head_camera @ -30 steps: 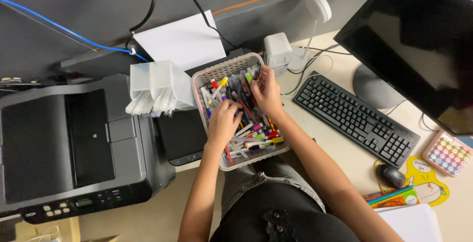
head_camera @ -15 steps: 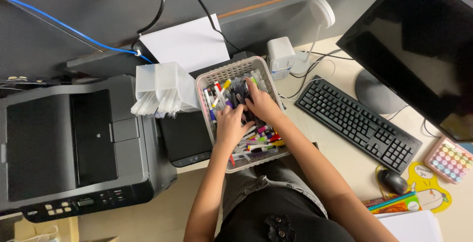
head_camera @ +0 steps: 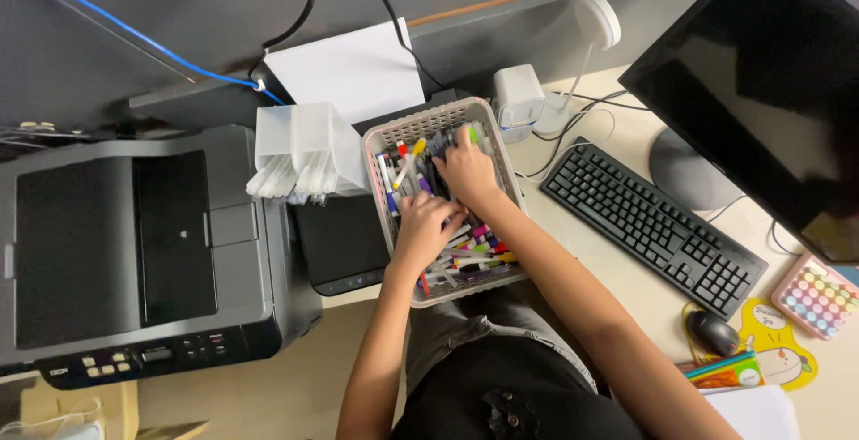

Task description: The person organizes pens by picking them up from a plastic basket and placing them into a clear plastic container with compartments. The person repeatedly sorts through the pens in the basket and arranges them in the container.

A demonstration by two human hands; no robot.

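In the pale slotted basket (head_camera: pixel 436 127), many-coloured pens (head_camera: pixel 465 252).

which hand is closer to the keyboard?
Right. The right hand is in the far part of the basket, on the side toward the keyboard. The left hand is in the basket too, farther from the keyboard.

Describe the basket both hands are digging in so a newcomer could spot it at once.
Start at the big grey printer on the left; just right of it sits a pale plastic mesh basket at the desk's front edge. Unlike the black keyboard beside it, it is crammed with colourful pens, with the left hand and right hand inside.
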